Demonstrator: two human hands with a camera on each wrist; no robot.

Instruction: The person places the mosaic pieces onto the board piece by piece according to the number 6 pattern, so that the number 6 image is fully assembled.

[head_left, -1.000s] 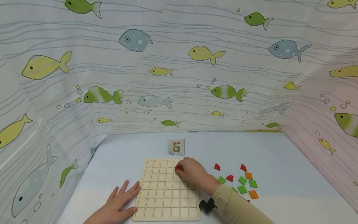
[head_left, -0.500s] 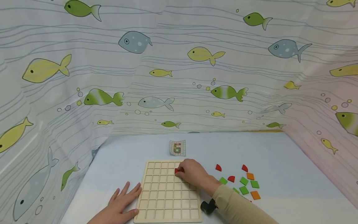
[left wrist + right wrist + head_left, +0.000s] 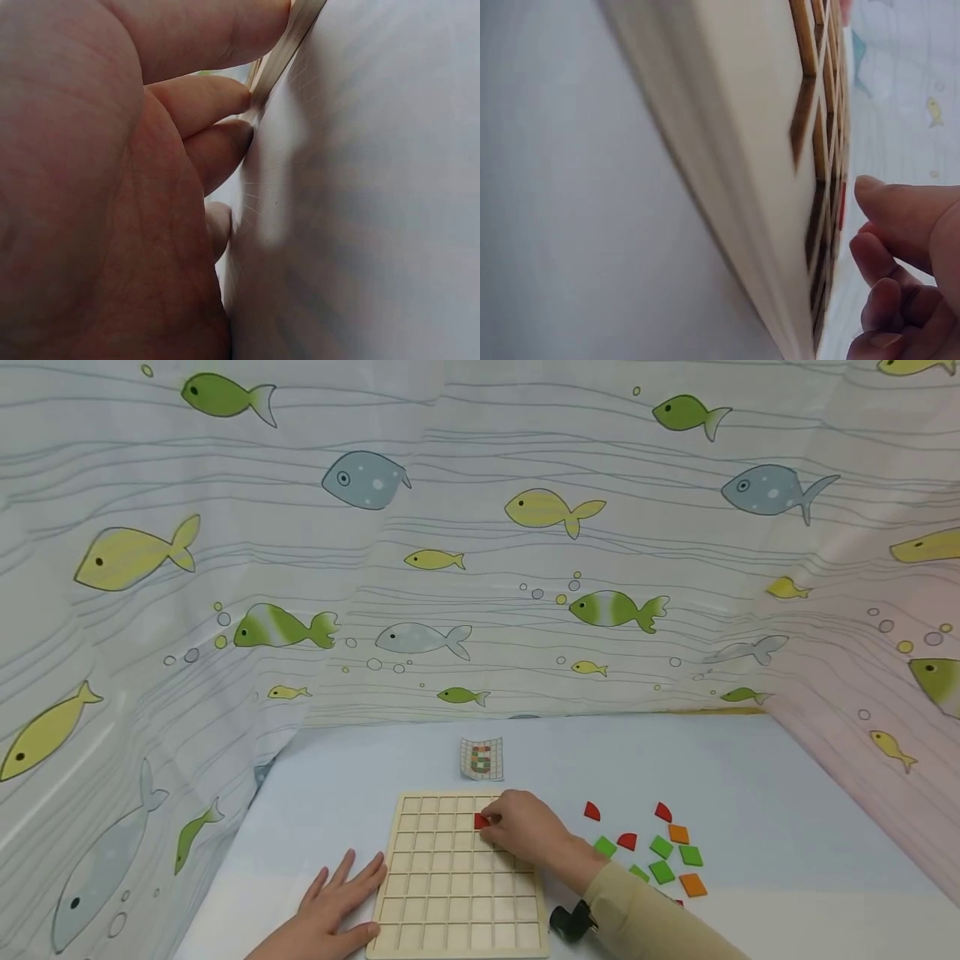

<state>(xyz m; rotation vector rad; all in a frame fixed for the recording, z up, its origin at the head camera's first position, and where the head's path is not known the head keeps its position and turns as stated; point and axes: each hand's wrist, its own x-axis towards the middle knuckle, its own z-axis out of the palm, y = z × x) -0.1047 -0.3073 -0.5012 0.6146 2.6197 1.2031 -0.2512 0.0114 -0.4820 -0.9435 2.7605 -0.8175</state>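
A pale wooden grid board (image 3: 397, 860) lies on the table. My left hand (image 3: 333, 902) rests flat beside it with fingers spread, the fingertips and thumb right at its left edge; the left wrist view also has the fingers (image 3: 210, 97) against that edge. Over the board's upper right part is my right hand (image 3: 528, 827), thumb and fingers bent. A red piece (image 3: 480, 821) sits in a cell just left of the fingertips, partly covered by them. In the right wrist view, a narrow gap separates the thumb (image 3: 907, 214) from the red piece (image 3: 843, 206) in the grid.
Several loose pieces lie right of the board: red quarter circles (image 3: 627, 842), green squares (image 3: 662, 871) and orange squares (image 3: 693, 885). A small gridded picture card (image 3: 482, 760) is behind the board. A black device (image 3: 572, 922) is by the right wrist. Fish-patterned curtain (image 3: 465, 602) surrounds the table.
The right fingers, earlier around the red piece, now stand slightly right of it, and more of it shows in its cell. The left hand stays at the board's edge. The head view has shifted slightly.
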